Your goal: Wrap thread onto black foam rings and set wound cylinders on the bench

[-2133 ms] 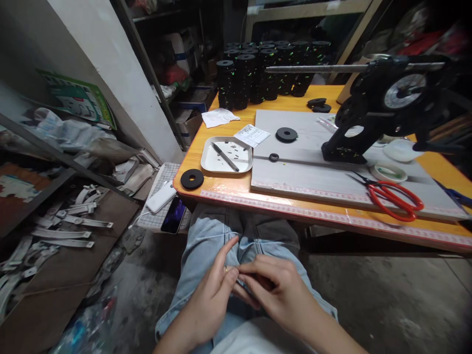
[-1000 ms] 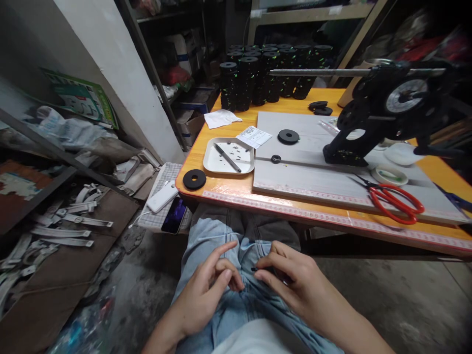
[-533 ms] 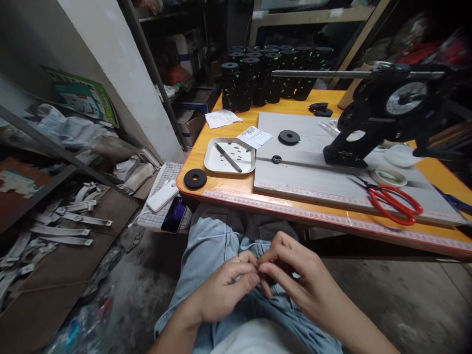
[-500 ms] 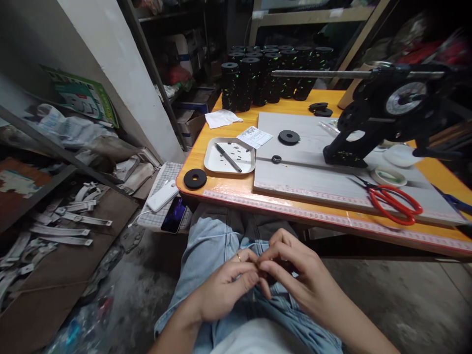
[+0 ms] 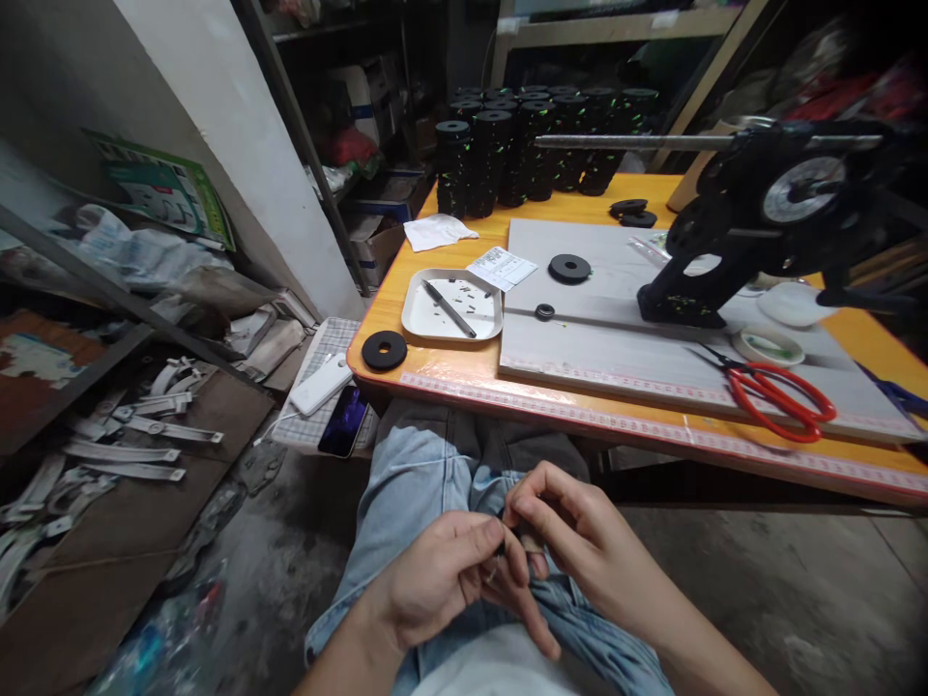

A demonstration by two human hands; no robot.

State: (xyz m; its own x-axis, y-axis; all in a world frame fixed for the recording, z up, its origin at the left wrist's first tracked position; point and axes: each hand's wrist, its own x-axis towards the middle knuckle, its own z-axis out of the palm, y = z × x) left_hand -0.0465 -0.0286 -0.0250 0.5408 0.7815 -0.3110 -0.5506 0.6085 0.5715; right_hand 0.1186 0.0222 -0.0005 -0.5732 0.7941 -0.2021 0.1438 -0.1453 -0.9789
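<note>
Above my lap, my left hand (image 5: 460, 570) pinches thumb against forefinger, the other fingers stretched out below. Close against it, my right hand (image 5: 562, 522) has its fingertips bent together. A small dark bit shows between the two hands, too small and hidden to name. Beyond them on the table, a white tray (image 5: 413, 324) holds a pen (image 5: 448, 307) and several tiny dark pieces. Left of the tray lies a black disc with a hole (image 5: 384, 351). Another black disc (image 5: 569, 269) and a small dark ring (image 5: 544, 311) rest on the grey board (image 5: 594, 353).
Red-handled scissors (image 5: 779, 396) lie at the board's front right. Behind them stands a black machine (image 5: 681, 280) with a long metal rod (image 5: 630, 142). Several black stacks (image 5: 493, 164) fill the table's back. A phone (image 5: 342, 422) lies on a stool at the left.
My left hand has turned, and its lower fingers have stretched out toward the lower right. My right hand's fingers have drawn together. The things on the table have stayed in place.
</note>
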